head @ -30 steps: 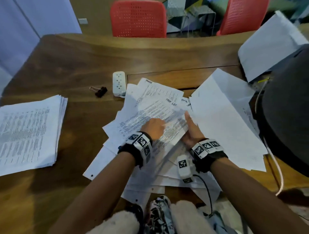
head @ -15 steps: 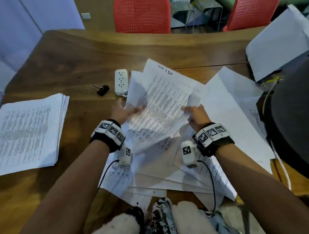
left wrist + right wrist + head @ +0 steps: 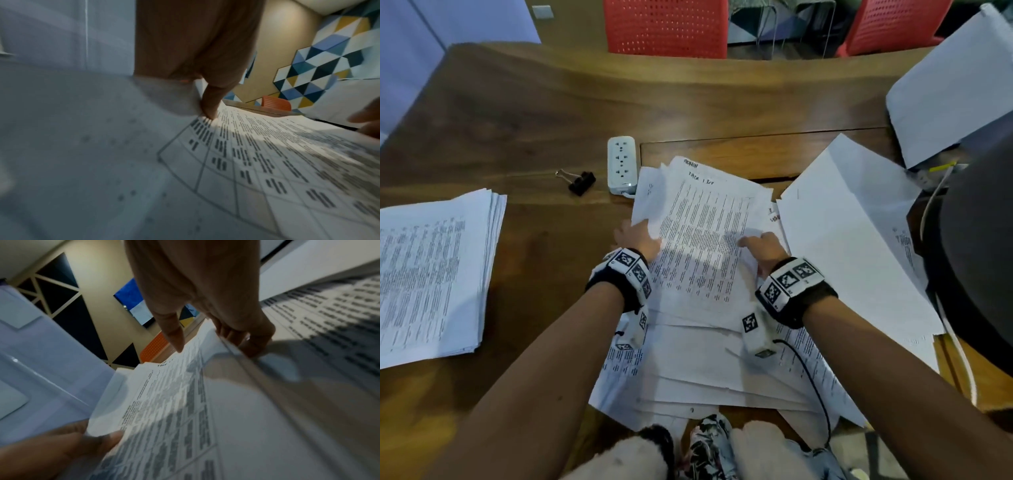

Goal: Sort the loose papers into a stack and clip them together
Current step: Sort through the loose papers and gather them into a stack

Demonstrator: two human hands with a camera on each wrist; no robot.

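Left hand (image 3: 638, 236) and right hand (image 3: 763, 248) pinch the sheaf (image 3: 705, 240) right of the power strip (image 3: 621, 164); square edges before clipping.

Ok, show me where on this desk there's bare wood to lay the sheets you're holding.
Bare wood lies between the neat stack at left and the left hand, and across the far desk beyond the binder clip and power strip. Crowded: loose papers under both arms, the blank sheets past the right hand.
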